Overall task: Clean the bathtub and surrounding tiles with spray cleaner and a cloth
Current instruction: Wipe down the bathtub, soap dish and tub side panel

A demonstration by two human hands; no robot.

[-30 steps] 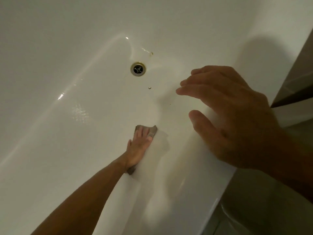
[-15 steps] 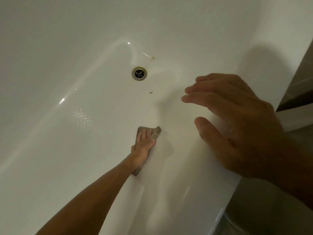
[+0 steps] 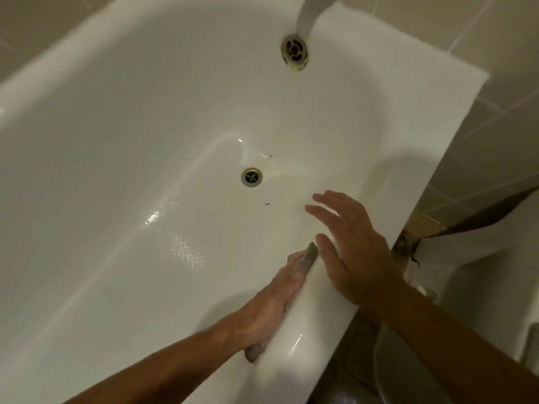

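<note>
A white bathtub (image 3: 122,147) fills the view. My left hand (image 3: 269,304) lies flat against the tub's near inner wall, pressing a grey cloth (image 3: 309,259) to it just below the rim; the cloth shows past my fingertips and under my wrist. My right hand (image 3: 348,249) rests on the tub's near rim (image 3: 297,345) with fingers spread and straight, holding nothing. No spray cleaner is in view.
The drain (image 3: 251,177) sits in the tub floor, the overflow fitting (image 3: 295,51) on the end wall under a grey spout (image 3: 309,13). Beige tiles (image 3: 481,158) surround the tub. A white basin (image 3: 478,287) stands at the right.
The view has pulled back and up, now showing the whole tub end. My left hand with the cloth has slid up the near wall toward the rim, close under my right hand.
</note>
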